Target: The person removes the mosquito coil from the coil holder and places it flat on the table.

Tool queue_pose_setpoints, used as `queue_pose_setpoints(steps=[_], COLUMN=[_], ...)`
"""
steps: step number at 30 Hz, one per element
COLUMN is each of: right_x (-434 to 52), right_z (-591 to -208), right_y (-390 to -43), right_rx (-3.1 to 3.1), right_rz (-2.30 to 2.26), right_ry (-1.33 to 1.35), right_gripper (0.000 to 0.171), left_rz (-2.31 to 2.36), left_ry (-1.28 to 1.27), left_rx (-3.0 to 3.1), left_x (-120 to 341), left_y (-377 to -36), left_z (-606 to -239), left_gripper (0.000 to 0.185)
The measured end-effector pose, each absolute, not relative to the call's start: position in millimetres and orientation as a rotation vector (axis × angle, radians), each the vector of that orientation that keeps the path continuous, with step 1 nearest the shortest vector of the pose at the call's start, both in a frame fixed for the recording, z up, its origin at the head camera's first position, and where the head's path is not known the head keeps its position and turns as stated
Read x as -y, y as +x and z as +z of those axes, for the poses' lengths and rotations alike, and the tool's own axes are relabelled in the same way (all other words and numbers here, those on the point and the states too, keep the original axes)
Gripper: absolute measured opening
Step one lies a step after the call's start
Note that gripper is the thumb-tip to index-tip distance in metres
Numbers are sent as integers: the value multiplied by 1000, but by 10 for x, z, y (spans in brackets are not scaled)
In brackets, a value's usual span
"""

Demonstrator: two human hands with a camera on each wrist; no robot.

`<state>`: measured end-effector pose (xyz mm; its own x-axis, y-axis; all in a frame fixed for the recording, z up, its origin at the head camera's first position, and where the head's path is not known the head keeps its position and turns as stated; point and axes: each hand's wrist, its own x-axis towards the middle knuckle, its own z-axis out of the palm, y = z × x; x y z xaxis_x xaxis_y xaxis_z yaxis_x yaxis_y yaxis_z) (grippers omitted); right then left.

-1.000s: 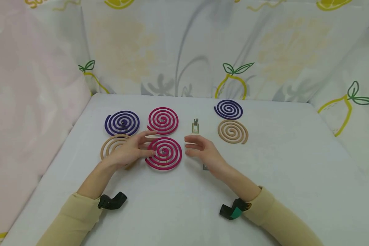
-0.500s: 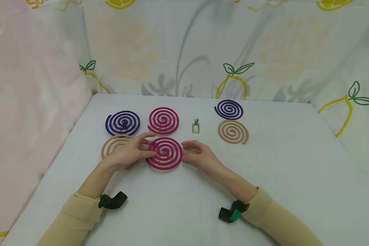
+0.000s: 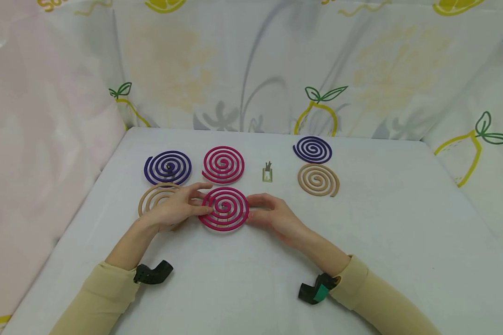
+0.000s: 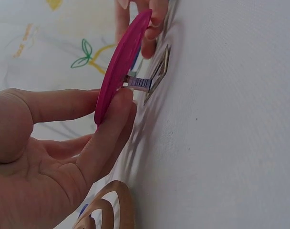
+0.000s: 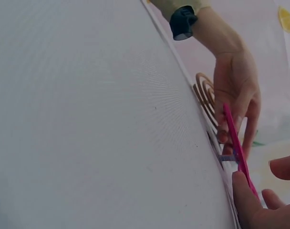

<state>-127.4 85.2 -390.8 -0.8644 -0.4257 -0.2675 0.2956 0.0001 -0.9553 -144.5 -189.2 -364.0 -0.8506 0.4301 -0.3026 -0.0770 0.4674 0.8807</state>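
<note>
Flat, slightly tilted: pink coil (image 3: 225,209) raised on its metal stand (image 4: 144,84), pinched between left hand (image 3: 173,207) and right hand (image 3: 276,216); no readable writing.

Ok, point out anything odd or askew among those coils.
The near magenta mosquito coil isn't lying flat: it sits raised on a small metal stand, held at its edges by the left hand and right hand. Nothing looks broken.
</note>
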Motion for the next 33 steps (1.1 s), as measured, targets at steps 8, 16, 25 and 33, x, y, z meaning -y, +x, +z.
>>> queue_pose_setpoints(steps=[8,16,25,33], right_x=[-855,-854,-858,-855], right_z=[-3903,-3903,-3878,-3874], right_y=[-1276,-1272,-1270,-1273], right_rx=[-1767,-1763,-1768,-1777], right_rz=[-1912,-1920,-1926,-1918], right_ry=[-110,-112,-104,-94], right_gripper=[42,42,42,42], left_rz=[1473,1484,1443,1427], left_ry=[292,302,330,333], left_rx=[-2167,-2175,-2208,-2203], left_x=[1891,1890,1898,1906], left_y=[-1446,-1443,-1438,-1432], left_z=[-3662,-3664,-3615,-3588], left_gripper=[60,53,53,53])
